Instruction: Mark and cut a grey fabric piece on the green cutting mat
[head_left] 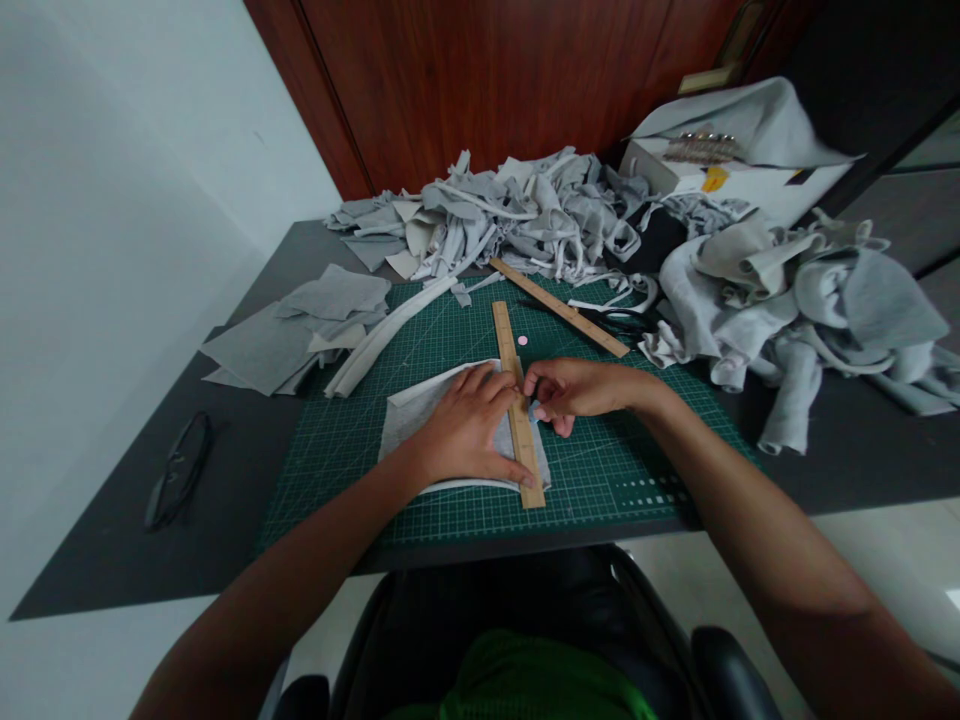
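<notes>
Chair [525, 620], black, sits nearest the camera, at the bench [97, 540] edge. Forearms extend from it toward 12 o'clock over a green cutting mat [615, 480] laid on the dark bench.

Left hand [469, 425] lies flat, fingers spread, pressing on a grey fabric piece [409, 415] and on the near wooden ruler [516, 415]; the thumb tip touches the ruler's near end. The fabric piece lies at the middle of the mat, and the ruler crosses its right edge, running roughly from 6 to 12 o'clock.

Right hand [574, 390] is just beside the ruler at 3 o'clock, fingertips pinched together on a small object held against the ruler edge; the object is too hidden to identify.

A pair of glasses [178, 470] lies on the bench at 9 o'clock, well apart from the mat. Flat grey fabric sheets [300, 325] lie stacked at 10 o'clock. A second wooden ruler [559, 307] lies diagonally at 1 o'clock, with scissors [619, 322] just beside it. A heap of grey fabric strips [525, 215] fills the far bench at 12 o'clock; rolled grey cloth [810, 290] lies at 2 o'clock, and a white box [750, 185] stands behind it.
</notes>
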